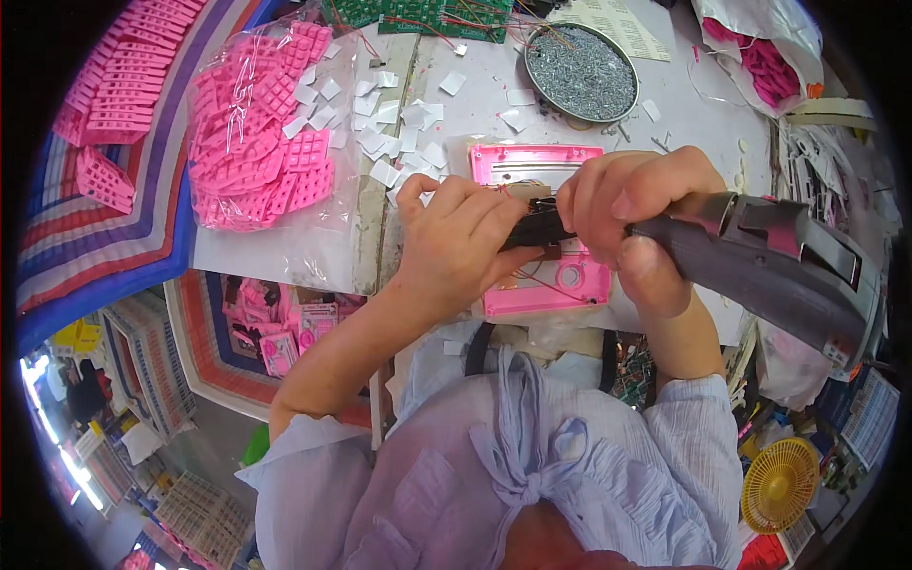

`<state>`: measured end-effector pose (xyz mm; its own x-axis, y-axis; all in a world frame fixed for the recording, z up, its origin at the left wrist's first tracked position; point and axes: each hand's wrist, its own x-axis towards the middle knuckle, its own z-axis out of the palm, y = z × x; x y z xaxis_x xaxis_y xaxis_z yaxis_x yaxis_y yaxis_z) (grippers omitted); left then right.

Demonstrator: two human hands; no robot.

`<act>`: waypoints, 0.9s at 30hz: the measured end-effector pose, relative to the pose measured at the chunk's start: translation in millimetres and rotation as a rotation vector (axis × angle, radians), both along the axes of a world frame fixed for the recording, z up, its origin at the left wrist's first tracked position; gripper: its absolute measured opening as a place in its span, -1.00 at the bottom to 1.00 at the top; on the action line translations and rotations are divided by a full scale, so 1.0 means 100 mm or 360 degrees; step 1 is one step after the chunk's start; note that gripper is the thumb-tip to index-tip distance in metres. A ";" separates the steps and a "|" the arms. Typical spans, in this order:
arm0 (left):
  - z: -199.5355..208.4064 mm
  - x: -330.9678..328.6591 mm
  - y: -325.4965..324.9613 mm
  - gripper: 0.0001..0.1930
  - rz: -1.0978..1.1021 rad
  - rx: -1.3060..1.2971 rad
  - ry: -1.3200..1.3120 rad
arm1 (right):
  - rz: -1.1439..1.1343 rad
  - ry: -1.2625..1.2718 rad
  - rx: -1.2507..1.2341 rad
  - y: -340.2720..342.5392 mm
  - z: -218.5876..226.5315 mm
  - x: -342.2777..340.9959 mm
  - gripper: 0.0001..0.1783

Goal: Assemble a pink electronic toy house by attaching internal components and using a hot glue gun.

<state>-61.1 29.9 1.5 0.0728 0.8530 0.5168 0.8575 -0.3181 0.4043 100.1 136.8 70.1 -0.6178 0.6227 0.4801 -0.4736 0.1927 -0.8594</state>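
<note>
Pink plastic forms the open casing (541,300), which lies on the white tabletop (484,95) beneath both hands. Above its middle, the left hand (456,228) is partly closed, fingers bent around a black part (538,226); the right hand (646,204) wraps a dark grey tool (760,255) reaching rightward past the casing. Whether part and tool join, I cannot tell. Left of the casing lie white slips (388,142); beyond its far edge sits a round dish (589,121).

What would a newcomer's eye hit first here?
Likely the pink parts in a clear bag, at the table's left. Next, the dark power tool in the right hand and the pink case at the centre. Then the dish of small metal pieces, top, right of centre.
</note>
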 end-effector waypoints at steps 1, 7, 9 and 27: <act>-0.01 0.00 0.00 -0.47 -0.0008 0.0009 -0.0006 | -0.0008 -0.0007 0.0022 0.00 -0.02 -0.01 -0.67; -0.01 -0.01 0.02 -0.53 -0.0030 0.0037 -0.0008 | 0.0015 -0.0029 0.0219 0.01 -0.01 -0.03 -0.69; -0.03 -0.01 0.01 -0.56 -0.0042 0.0045 0.0004 | 0.0032 -0.0011 0.0276 0.01 -0.01 -0.04 -0.76; -0.05 0.00 0.02 -0.50 -0.0036 -0.0075 -0.0028 | -0.0059 -0.1300 0.0963 0.38 -0.17 0.51 0.00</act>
